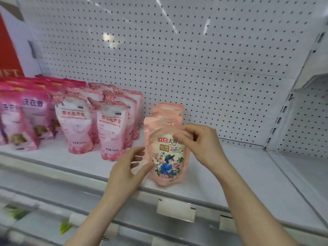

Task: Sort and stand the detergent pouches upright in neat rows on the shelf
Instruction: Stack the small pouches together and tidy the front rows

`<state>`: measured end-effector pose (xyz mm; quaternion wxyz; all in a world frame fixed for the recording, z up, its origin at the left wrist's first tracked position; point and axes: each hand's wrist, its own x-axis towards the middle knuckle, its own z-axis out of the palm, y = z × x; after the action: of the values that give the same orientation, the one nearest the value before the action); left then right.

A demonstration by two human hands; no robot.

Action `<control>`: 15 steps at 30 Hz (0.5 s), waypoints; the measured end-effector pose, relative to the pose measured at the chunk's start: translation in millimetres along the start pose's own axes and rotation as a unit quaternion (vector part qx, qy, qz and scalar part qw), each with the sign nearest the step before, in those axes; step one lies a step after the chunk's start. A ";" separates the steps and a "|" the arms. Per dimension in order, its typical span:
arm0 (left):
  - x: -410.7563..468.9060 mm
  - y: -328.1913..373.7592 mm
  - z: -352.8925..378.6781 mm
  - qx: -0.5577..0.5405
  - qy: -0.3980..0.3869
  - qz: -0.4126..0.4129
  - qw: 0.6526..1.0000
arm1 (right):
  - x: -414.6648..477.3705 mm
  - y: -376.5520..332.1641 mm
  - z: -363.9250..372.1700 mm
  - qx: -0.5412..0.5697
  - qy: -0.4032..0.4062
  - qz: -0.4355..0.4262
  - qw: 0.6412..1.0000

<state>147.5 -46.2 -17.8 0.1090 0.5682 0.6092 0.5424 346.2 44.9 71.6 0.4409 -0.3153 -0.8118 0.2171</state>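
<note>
Right now the front pouch [166,157], peach with a figure in blue among roses printed on it, is upright near the front edge of the shelf [239,174]. It heads a short file of matching peach pouches [168,110] that runs back toward the pegboard wall [195,59]. Its bottom is blurred, so I cannot tell whether the base sits fully on the shelf.

The right hand [200,144] has its fingers curled over the pouch's top right corner and pinches it between thumb and fingertips. The left hand [127,167] comes in from the other side with curved fingers, its thumb against the pouch's lower left edge, seemingly nipping that edge lightly. Holding it high on one side and low on the other probably keeps the soft bag from flopping while it is squared face-forward with those behind.

Just to the left stand two files of pink-and-white pouches [113,128], close to the peach file but not touching it. Further left are magenta pouches [26,118], some leaning. The nearest pink-and-white bag leaves the left hand little room, so a careless elbow or wrist could tip it. To the right the shelf runs on to the next bay. A price-tag holder [175,209] hangs on the front rail below, and a red sign [8,50] shows at the far left
</note>
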 end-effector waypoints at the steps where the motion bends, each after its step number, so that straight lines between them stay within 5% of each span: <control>1: 3.4 -3.3 -2.3 0.007 -0.019 0.003 1.000 | 1.9 -5.1 10.8 -0.017 0.011 -0.010 1.000; 5: 16.2 -16.5 4.5 0.061 -0.086 -0.003 0.994 | 3.9 -13.5 40.6 -0.143 0.031 -0.023 0.989; 9: 22.1 -32.4 10.1 0.074 -0.122 -0.010 0.990 | 6.3 -16.2 30.7 -0.176 0.133 -0.008 0.975; 11: 24.7 -36.4 7.8 0.073 -0.140 -0.009 0.987 | 14.6 -15.1 17.3 -0.205 0.069 0.051 0.975; 15: 29.2 -41.0 1.5 0.074 -0.172 0.004 0.982 | 32.1 -12.8 3.3 -0.097 -0.085 0.147 0.981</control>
<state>115.4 -12.1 -36.4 0.1673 0.6622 0.6174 0.3902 326.1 58.2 96.5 0.3012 -0.4530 -0.8083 0.2251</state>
